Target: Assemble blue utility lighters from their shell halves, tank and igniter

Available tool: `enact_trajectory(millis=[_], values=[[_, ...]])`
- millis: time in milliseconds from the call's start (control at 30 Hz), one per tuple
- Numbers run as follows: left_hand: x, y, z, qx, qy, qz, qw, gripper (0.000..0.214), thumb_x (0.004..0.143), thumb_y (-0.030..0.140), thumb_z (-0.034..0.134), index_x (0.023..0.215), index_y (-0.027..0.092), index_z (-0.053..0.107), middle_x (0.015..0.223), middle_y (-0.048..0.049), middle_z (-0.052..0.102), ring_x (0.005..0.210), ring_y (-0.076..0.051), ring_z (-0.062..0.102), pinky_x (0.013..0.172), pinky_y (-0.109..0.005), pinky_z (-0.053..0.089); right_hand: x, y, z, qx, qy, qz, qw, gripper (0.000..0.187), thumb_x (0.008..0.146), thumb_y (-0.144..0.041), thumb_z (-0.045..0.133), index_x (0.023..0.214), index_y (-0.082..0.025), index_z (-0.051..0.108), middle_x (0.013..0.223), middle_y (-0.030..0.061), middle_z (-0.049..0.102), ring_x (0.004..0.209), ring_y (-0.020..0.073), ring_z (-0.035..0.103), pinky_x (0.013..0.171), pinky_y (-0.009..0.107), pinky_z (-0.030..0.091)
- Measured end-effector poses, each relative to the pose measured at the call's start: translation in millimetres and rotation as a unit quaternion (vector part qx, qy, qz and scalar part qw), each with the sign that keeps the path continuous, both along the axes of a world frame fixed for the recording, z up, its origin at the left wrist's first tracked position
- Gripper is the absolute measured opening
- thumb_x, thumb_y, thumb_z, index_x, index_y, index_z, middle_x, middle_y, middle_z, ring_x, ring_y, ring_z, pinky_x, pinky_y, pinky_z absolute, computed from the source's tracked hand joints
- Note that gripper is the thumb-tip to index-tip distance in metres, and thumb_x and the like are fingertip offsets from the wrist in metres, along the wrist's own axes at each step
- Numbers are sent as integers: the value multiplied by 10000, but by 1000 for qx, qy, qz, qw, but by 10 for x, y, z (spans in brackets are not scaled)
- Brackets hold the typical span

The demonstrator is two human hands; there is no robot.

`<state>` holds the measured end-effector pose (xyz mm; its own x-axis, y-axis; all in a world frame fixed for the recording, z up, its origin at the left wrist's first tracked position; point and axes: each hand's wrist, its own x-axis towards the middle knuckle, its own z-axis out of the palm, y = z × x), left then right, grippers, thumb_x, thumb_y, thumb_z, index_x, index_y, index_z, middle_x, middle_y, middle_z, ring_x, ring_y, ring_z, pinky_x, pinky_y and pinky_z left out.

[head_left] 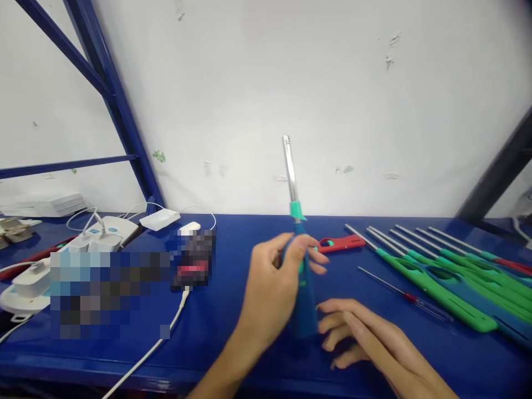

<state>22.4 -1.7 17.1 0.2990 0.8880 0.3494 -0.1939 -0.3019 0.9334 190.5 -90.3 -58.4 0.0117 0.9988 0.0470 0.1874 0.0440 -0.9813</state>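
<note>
My left hand (274,282) is closed around the upper handle of a blue long-nosed gas lighter (306,310), held nearly upright with its metal tube pointing up. A teal collar sits loosely at the base of the tube. Close to the lighter's lower end is my right hand (361,338), its fingers loosely curled and apart, holding nothing; whether a fingertip touches the handle I cannot tell. Behind the left hand lies a red lighter (343,244). A thin screwdriver (409,296) with a transparent and red handle rests to the right.
Several green, blue and red lighters (449,293) lie in a row at the right of the blue table (241,221). Power strips (112,227), a white box (160,219) and a white cable (166,327) occupy the left. A blue metal frame (120,111) stands against the wall.
</note>
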Motion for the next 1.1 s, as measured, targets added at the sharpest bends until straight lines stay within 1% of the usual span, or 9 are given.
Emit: enact_trajectory(millis=[167, 267, 333, 467, 567, 700, 800, 967, 1100], values=[[-222, 166, 83, 49, 26, 82, 995, 308, 1009, 427, 650, 957, 150, 772, 859, -59, 804, 783, -196, 771, 774, -272, 573, -35, 138, 79, -30, -32, 65, 997, 613, 984, -732, 476, 1360, -280, 647, 1158, 111, 723, 936, 238, 714, 684, 318, 669], [-220, 161, 79, 37, 17, 83, 996, 329, 991, 463, 674, 988, 153, 783, 918, -67, 805, 832, -209, 776, 793, -280, 584, -96, 240, 146, -52, -62, 98, 992, 686, 966, -753, 491, 1492, -313, 518, 1231, 114, 670, 965, 238, 689, 537, 257, 612], [-168, 132, 55, 14, 13, 62, 998, 357, 980, 489, 682, 1029, 153, 790, 958, -76, 798, 848, -213, 771, 771, -281, 590, -144, 296, 172, -55, -62, 99, 992, 677, 970, -733, 511, 1508, -323, 483, 1132, 81, 674, 881, 207, 683, 512, 231, 574], [-31, 52, -12, -53, 4, -14, 998, 418, 969, 525, 682, 1103, 143, 786, 942, -89, 781, 847, -214, 757, 733, -280, 593, -201, 294, 182, -35, -89, 109, 989, 546, 1007, -708, 466, 1203, -232, 649, 737, -21, 599, 622, 139, 590, 573, 243, 519], [27, 9, -45, -92, 0, -44, 995, 407, 945, 512, 714, 1037, 123, 793, 898, -90, 761, 838, -218, 752, 714, -267, 572, -173, 197, 142, -25, -145, 78, 986, 621, 995, -764, 403, 949, -211, 684, 804, 18, 638, 677, 160, 600, 635, 280, 511], [13, 17, -42, -104, -37, -53, 992, 419, 947, 515, 703, 1122, 139, 763, 1001, -99, 763, 881, -246, 763, 736, -289, 553, -113, 91, 43, -60, -158, 40, 985, 665, 971, -800, 395, 1089, -235, 725, 965, 57, 689, 837, 225, 670, 794, 343, 552], [-31, 62, -20, -77, -75, -18, 994, 446, 1004, 543, 611, 1233, 176, 717, 1128, -104, 768, 949, -262, 764, 834, -333, 545, -123, 76, 40, -70, -161, 36, 984, 649, 962, -793, 424, 1159, -261, 738, 1076, 68, 718, 903, 253, 689, 857, 367, 552], [-99, 132, -49, -33, -81, 56, 995, 353, 979, 505, 678, 1085, 185, 780, 1095, -76, 765, 1024, -240, 705, 906, -315, 502, -209, 78, 228, 3, -196, 63, 979, 545, 989, -690, 446, 886, -250, 751, 1025, 62, 791, 961, 294, 706, 839, 350, 527], [-96, 132, -102, -38, -88, 37, 995, 296, 974, 459, 688, 967, 185, 802, 958, -52, 735, 959, -192, 631, 839, -256, 461, -220, 57, 302, 33, -199, 70, 977, 541, 1006, -652, 415, 786, -244, 693, 976, 56, 801, 867, 274, 710, 772, 333, 513]])
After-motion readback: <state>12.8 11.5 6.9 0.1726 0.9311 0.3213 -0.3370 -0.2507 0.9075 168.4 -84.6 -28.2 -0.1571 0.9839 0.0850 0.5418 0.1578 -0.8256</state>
